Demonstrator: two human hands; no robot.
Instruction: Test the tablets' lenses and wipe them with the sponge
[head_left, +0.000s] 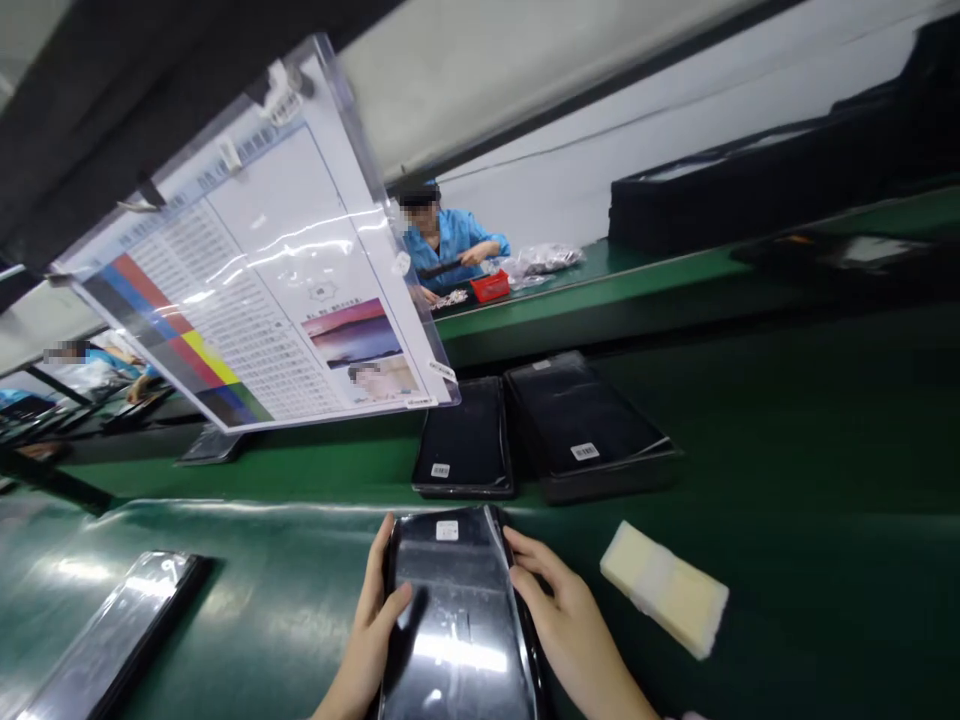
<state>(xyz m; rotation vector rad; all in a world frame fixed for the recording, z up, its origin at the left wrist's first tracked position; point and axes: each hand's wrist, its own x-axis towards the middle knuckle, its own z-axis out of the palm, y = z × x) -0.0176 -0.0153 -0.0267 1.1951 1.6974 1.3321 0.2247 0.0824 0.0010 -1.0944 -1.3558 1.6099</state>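
A glossy black flat panel [457, 600] in clear plastic film, perhaps a screen, is in front of me at the bottom centre. It has a small white label near its far edge. My left hand [373, 612] grips its left side, thumb on top and fingers along the edge. On the opposite side my right hand [559, 598] is closed against the edge, its fingertips at the rim. Right of that hand lies a pale yellow foam-like block [664, 588] with a whitish band around its middle.
Beyond the panel lie two stacks of similar black panels, a left stack [463, 437] and a right stack [585, 425]. Another wrapped panel [120, 635] rests at left. A clear-sleeved chart [262, 260] hangs overhead. A person in blue [454, 235] works across the line near a red bin [490, 287].
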